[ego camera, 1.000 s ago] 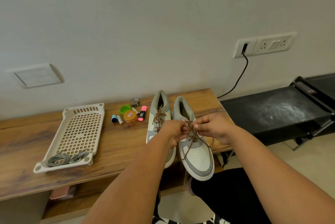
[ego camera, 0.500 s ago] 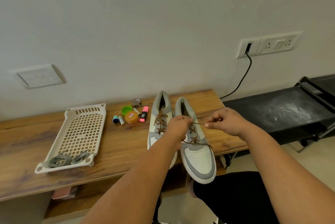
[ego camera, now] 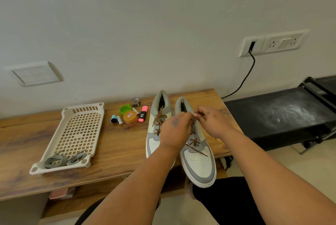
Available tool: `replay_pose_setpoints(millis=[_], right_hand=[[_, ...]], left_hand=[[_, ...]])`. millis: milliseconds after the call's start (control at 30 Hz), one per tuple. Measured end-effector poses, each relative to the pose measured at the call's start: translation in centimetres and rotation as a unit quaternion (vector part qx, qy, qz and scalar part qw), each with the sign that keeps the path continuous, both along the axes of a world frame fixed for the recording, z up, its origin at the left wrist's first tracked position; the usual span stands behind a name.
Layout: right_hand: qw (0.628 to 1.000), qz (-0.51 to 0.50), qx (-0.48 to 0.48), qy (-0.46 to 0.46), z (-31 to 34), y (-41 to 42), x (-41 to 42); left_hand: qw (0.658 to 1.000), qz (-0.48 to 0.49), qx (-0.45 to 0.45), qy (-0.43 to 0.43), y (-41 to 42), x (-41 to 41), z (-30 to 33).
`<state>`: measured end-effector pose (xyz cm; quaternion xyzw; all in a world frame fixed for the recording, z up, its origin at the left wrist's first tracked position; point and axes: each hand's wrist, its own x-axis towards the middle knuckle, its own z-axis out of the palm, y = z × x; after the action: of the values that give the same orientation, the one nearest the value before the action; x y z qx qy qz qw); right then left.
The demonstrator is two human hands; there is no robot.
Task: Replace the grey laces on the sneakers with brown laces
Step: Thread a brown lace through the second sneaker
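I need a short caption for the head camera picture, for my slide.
Both hands pinch the brown lace on the right sneaker; grey laces lie in the tray.

Two grey-and-white sneakers lie side by side, toes over the near edge: the left sneaker (ego camera: 157,132) carries a tied brown lace (ego camera: 159,119); the right sneaker (ego camera: 199,161) is threaded with another brown lace (ego camera: 195,142). Coiled grey laces (ego camera: 63,158) lie apart in a tray.

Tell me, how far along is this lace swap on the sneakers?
Nearly done. The coiled grey laces lie in the perforated beige plastic tray, and the left-side grey-and-white sneaker already carries a brown lace. Left hand and right hand pinch the thin brown lace atop the right-side sneaker; only tying remains.
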<state>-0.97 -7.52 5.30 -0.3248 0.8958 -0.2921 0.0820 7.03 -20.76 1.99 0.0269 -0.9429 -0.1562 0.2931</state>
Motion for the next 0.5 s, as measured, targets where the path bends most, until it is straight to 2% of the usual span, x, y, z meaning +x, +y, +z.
replay_pose_setpoints(millis=[133, 200, 267, 333, 433, 500], right_hand=[[1.0, -0.01, -0.006, 0.004, -0.8, -0.9, -0.3], [1.0, -0.023, -0.012, 0.001, -0.9, -1.0, -0.4], [0.999, -0.038, -0.012, 0.001, -0.9, -0.7, -0.5], [0.999, -0.051, -0.007, 0.011, -0.5, -0.4, -0.5], [0.999, -0.033, 0.017, 0.009, 0.8, 0.4, 0.2], [0.998, -0.004, 0.021, -0.051, 1.4, 0.9, 1.1]], left_hand=[[0.997, 0.0, -0.073, -0.016, -0.1, -0.1, -0.5], [0.998, -0.007, -0.04, -0.056, 0.0, 0.1, -0.2], [0.985, -0.041, 0.079, -0.146, 0.1, 0.1, 0.8], [0.948, -0.055, 0.196, -0.245, -0.3, -0.1, 1.9], [0.893, -0.04, 0.344, -0.286, -1.0, 0.3, 2.4], [0.843, -0.044, 0.45, -0.291, -1.0, 0.7, 2.5]])
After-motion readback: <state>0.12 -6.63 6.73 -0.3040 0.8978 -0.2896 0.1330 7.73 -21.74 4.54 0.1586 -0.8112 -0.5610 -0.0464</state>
